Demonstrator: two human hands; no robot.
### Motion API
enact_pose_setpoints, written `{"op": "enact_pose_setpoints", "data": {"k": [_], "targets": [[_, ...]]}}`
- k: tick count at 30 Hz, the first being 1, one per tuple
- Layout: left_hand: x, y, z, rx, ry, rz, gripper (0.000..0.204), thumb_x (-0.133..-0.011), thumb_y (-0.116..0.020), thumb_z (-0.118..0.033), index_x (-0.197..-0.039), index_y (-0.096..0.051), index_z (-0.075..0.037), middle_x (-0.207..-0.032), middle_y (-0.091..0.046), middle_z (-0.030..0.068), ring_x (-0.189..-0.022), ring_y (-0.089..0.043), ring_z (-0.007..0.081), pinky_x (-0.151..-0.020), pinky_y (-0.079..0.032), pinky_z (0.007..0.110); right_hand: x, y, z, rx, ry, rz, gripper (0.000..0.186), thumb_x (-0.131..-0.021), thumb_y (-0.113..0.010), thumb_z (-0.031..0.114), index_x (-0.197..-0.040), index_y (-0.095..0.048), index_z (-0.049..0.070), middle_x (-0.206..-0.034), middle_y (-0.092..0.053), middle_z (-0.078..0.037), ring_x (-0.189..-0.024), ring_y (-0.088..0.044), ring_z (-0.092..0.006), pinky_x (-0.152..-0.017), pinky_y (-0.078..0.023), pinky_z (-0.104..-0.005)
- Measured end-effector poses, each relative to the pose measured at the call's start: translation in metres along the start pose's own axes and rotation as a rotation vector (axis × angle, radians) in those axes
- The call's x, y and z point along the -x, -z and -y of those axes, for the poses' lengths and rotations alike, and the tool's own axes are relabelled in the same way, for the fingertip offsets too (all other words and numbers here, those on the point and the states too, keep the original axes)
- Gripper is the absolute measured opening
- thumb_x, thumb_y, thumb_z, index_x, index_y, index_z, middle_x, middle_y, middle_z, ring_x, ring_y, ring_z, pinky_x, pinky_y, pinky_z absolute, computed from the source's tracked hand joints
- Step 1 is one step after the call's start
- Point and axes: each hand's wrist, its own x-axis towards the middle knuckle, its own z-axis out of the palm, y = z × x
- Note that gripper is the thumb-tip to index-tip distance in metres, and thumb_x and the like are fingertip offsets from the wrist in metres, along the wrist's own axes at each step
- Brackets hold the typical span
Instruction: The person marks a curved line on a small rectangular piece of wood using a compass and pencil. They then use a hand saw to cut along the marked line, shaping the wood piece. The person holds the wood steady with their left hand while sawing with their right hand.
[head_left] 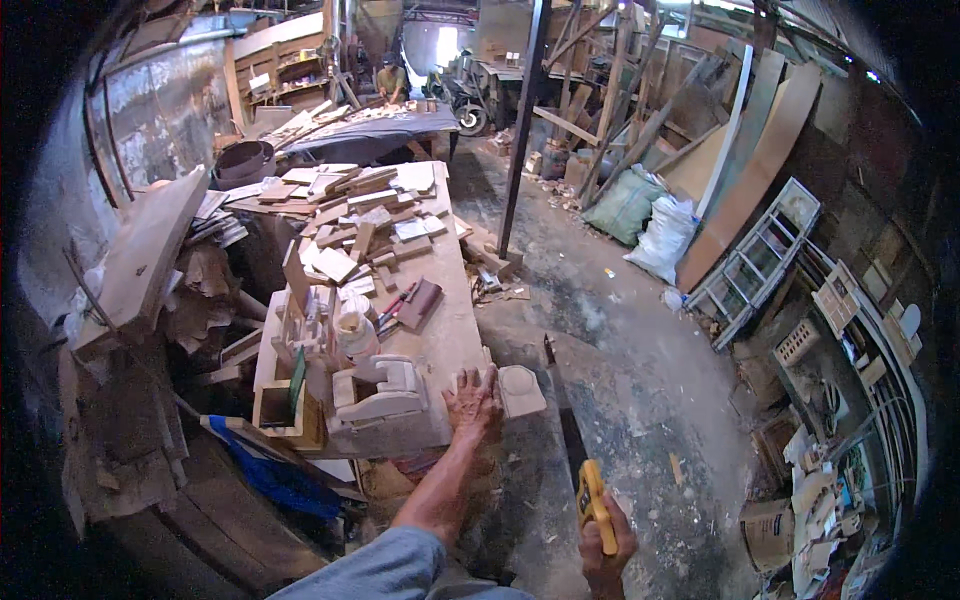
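My left hand (474,406) lies palm down at the right edge of the wooden workbench (455,270), its fingers spread. Beside its fingertips, a small pale wooden piece (521,390) with a round outline juts past the bench edge. Whether the palm presses on that piece is hidden. Low in the picture, my right hand (608,545) is closed around the yellow handle of a handsaw (568,430). Its dark blade points up and away, off the bench and apart from the wooden piece. A shaped wooden block assembly (378,390) stands left of my left hand.
Many wood offcuts (370,225) cover the bench's far part, near a jar (355,335) and a brown case (420,303). An open wooden box (285,410) stands at the near left. A dark post (520,140) rises beyond. Sacks (662,238) and a ladder (755,260) line the right.
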Motion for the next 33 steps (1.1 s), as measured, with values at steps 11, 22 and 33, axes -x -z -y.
{"op": "enact_pose_setpoints", "data": {"k": [11,22,33], "targets": [[-0.001,-0.002,-0.004,-0.003,-0.006,0.021,0.049,-0.097,-0.044,-0.035,-0.145,-0.045,-0.029,-0.135,-0.050,0.0070,-0.132,-0.040,0.0258,-0.094,-0.035,0.061,-0.066,-0.066,0.003,0.094,-0.013,0.153,0.048,-0.092,-0.060,0.016,-0.134,-0.053,-0.007,-0.117,-0.064,-0.020,-0.105,-0.065,-0.0252,-0.093,-0.050,-0.0354],[-0.007,-0.039,0.013,-0.085,-0.177,-0.133,0.053,-0.091,-0.050,-0.031,-0.143,-0.048,-0.018,-0.132,-0.054,0.0107,-0.126,-0.048,0.0280,-0.115,-0.024,0.054,-0.074,-0.083,-0.036,0.155,0.077,0.190,0.055,-0.098,-0.061,0.036,-0.134,-0.054,-0.004,-0.084,-0.066,-0.010,-0.064,-0.060,-0.0124,-0.059,-0.050,-0.0297],[-0.010,-0.031,0.007,-0.111,-0.152,-0.143,0.048,-0.091,-0.052,-0.034,-0.136,-0.052,-0.018,-0.124,-0.054,0.0119,-0.120,-0.049,0.0280,-0.108,-0.031,0.052,-0.061,-0.084,-0.019,0.220,0.079,0.200,0.053,-0.097,-0.063,0.033,-0.135,-0.053,-0.003,-0.102,-0.069,-0.021,-0.084,-0.069,-0.0267,-0.073,-0.055,-0.0369]]}}
